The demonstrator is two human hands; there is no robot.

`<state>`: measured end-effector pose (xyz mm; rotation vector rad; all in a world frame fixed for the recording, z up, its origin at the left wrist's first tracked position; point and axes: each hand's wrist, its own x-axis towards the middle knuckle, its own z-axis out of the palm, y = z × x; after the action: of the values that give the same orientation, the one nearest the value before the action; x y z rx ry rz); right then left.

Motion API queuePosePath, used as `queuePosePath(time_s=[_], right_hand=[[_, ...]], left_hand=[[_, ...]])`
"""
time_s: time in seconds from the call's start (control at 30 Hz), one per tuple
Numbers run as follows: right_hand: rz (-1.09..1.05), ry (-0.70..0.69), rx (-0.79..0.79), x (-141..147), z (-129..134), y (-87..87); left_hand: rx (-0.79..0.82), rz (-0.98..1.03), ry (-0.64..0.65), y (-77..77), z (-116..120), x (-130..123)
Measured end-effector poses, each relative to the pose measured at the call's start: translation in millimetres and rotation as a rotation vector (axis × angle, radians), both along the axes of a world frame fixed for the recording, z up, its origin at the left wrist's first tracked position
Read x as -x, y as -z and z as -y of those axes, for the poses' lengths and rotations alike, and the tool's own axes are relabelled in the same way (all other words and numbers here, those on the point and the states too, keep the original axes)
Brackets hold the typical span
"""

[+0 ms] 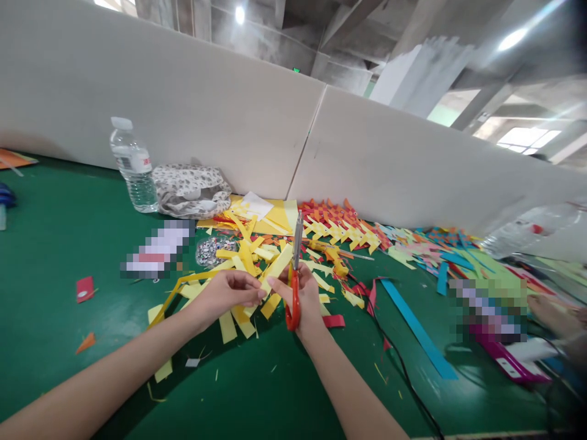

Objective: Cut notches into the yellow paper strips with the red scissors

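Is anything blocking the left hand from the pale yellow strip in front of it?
Nothing visible: the left hand meets the pale yellow strip at its lower end. The scissors stand beside it in the right hand, not between them.

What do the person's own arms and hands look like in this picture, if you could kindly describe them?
The left hand and the right hand are both ungloved, with no rings that I can make out. The left forearm and right forearm are slender and bare, with no sleeve, watch or bracelet in view.
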<state>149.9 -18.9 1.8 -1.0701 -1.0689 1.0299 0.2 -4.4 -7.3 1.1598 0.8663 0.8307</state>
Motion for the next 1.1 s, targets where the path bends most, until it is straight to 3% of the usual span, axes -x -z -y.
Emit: queuePosePath(time_s=[0.5,0.93,1.1], right_hand=[[0.035,0.023,-0.021,-1.9,-3.5,7.0],[0.022,0.067,-0.029,-0.8,-4.7,6.7],[0.068,0.047,-0.023,1.0,-5.0,9.6]], left_hand=[[0.063,0.072,-0.013,3.5,0.4,-1.8],[-0.032,-0.024,-0.081,-2.5,1.9,-1.1],[-0.062,-0.025,-0.111,2.0,0.8,-2.2]])
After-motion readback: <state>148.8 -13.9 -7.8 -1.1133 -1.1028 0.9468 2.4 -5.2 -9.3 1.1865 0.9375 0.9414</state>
